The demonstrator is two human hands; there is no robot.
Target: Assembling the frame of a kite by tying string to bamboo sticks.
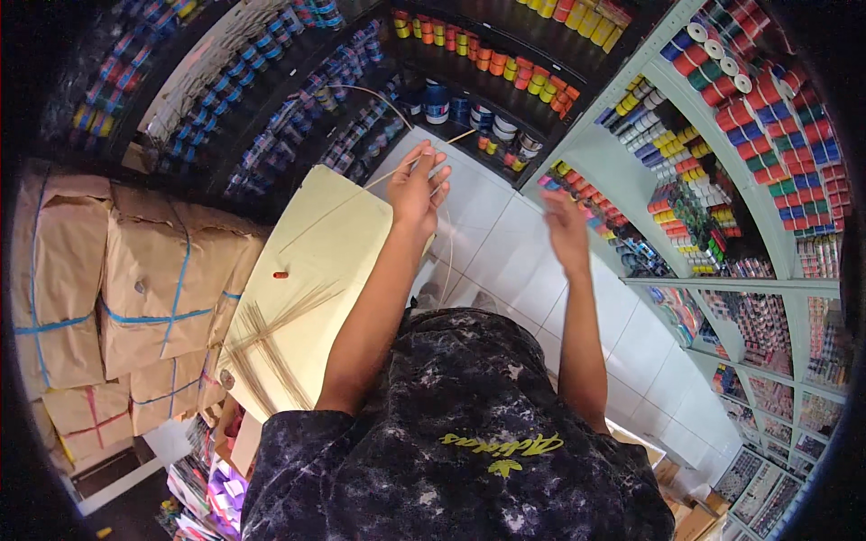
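My left hand point(419, 187), raised over the far right edge of a pale yellow board point(336, 194), is closed on thin tan strips that look like cane or rattan. One strip point(329, 215) runs down from the fingers across the board, while another point(383, 99) arcs up beyond them. A loop of strip point(449, 248) hangs below the hand. To its right, my right hand point(566, 221) is in the air over the tiled floor, slightly blurred, with fingers apart and nothing visible in them. A loose bundle of strips point(271, 338) and a small red-brown piece point(280, 275) lie on the board.
Brown paper parcels point(153, 270) tied with blue and red cord are stacked at the left. Dark shelves point(307, 72) with coloured spools and tins point(437, 104) stand ahead. Grey shelving point(722, 284) full of spools lines the right. White floor tiles point(514, 270) show between.
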